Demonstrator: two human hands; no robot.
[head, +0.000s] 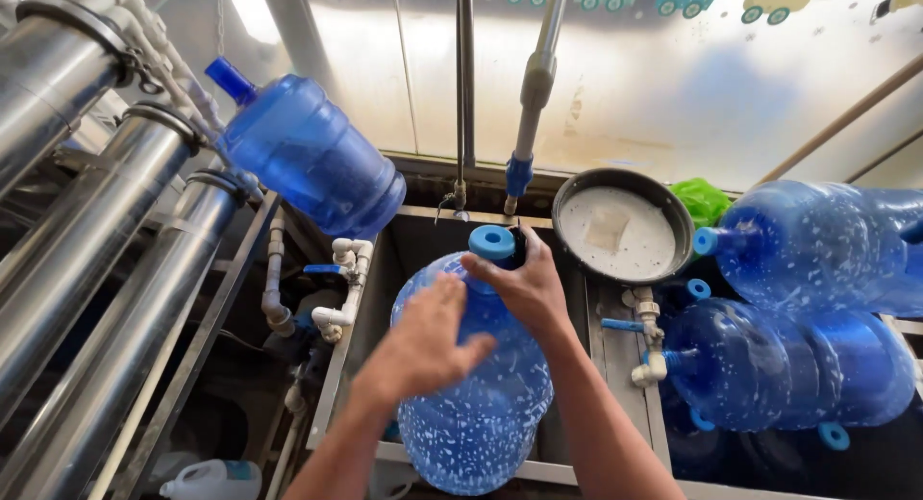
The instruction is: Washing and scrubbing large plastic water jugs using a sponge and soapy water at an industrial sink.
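Both hands, left [428,341] spread flat, right [524,284] gripping the neck, steady the soapy blue water jug [471,404] mid-wash in the sink [423,233], seemingly needing a firm turn next

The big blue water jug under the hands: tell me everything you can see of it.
The water jug is a large bottle of clear blue plastic, its rounded body flecked all over with white foam or droplets. It stands roughly upright in a metal trough, neck up, the light blue open mouth facing the camera. The left hand lies flat on its shoulder; the right hand grips at the neck. Its base is out of view.
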